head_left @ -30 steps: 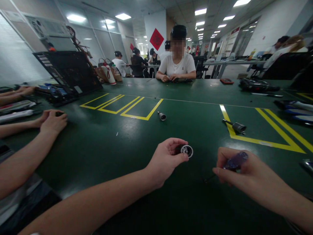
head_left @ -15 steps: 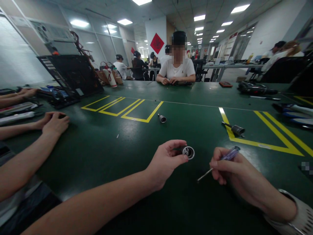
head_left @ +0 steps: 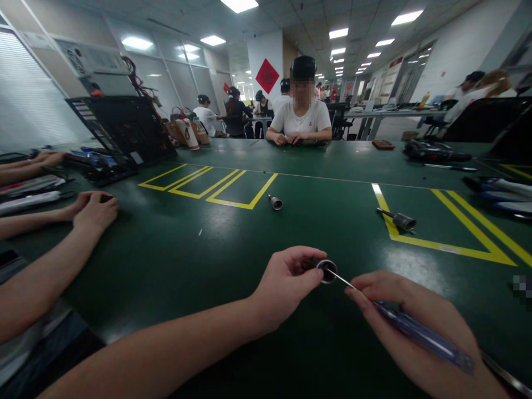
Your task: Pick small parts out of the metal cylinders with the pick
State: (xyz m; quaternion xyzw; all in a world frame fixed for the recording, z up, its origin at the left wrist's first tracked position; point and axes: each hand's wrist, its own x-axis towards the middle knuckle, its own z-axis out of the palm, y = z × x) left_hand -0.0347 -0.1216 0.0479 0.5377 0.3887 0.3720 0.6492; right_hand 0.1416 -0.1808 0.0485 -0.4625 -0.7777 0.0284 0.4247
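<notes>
My left hand (head_left: 286,282) pinches a round metal socket-like cup (head_left: 327,271) between thumb and fingers, its open end facing right and toward me. A screwdriver (head_left: 424,335) with a clear purple handle lies in my right hand (head_left: 407,316), its thin shaft gripped near the fingertips. The shaft's tip reaches inside the cup, so the very end is hidden. Beyond my hands, a similar metal cup with a stem (head_left: 276,203) rests on the green table (head_left: 199,282). Another such piece (head_left: 403,221) lies on its side at the right, by the yellow tape.
Yellow tape outlines (head_left: 233,205) mark the table. At the left are a co-worker's hands (head_left: 95,209) and a black frame (head_left: 124,127). A person (head_left: 301,119) sits opposite. A black tool (head_left: 434,151) and a pen (head_left: 451,167) lie at the far right.
My right hand has turned the screwdriver round and brought its tip left into the cup. My left hand has shifted slightly down and right with the cup.
</notes>
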